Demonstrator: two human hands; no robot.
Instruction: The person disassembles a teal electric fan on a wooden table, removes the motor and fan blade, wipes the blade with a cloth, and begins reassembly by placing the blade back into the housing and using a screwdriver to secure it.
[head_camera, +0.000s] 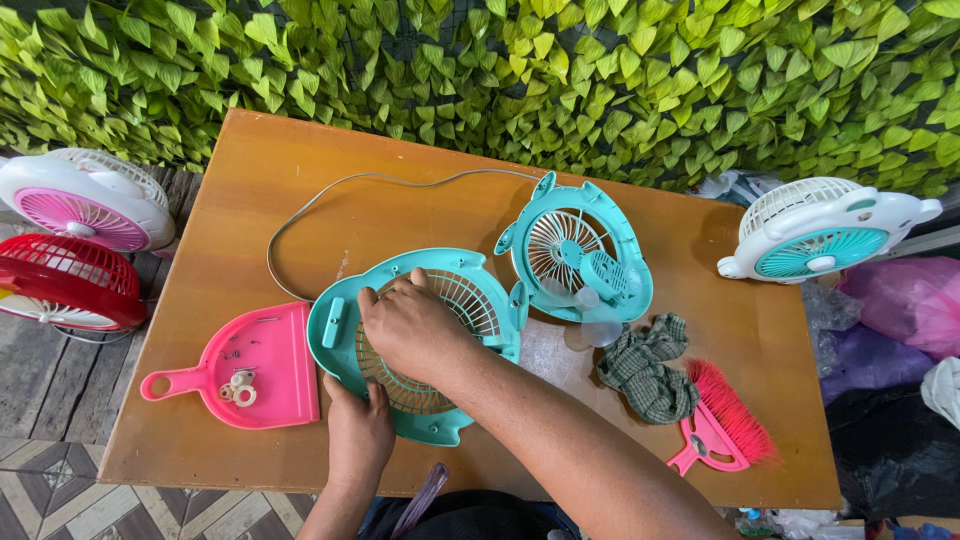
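Note:
A teal fan cover (480, 295) with a round grille lies on the wooden table (280, 170) near its front edge. My right hand (412, 325) rests palm-down on the grille, fingers curled over its upper left rim. My left hand (358, 430) grips the cover's lower left edge from below. Just behind and to the right lies the teal fan body (580, 255) with a white grille, clear blades beside it. A grey cord (330, 195) loops from it across the table.
A pink dustpan (265, 365) holding small screws and white washers sits left of the cover. A checked cloth (645, 370) and pink brush (725, 425) lie at right. Whole fans stand off both sides: pink (85, 200), red (65, 280), white-teal (825, 230). A leafy wall runs behind.

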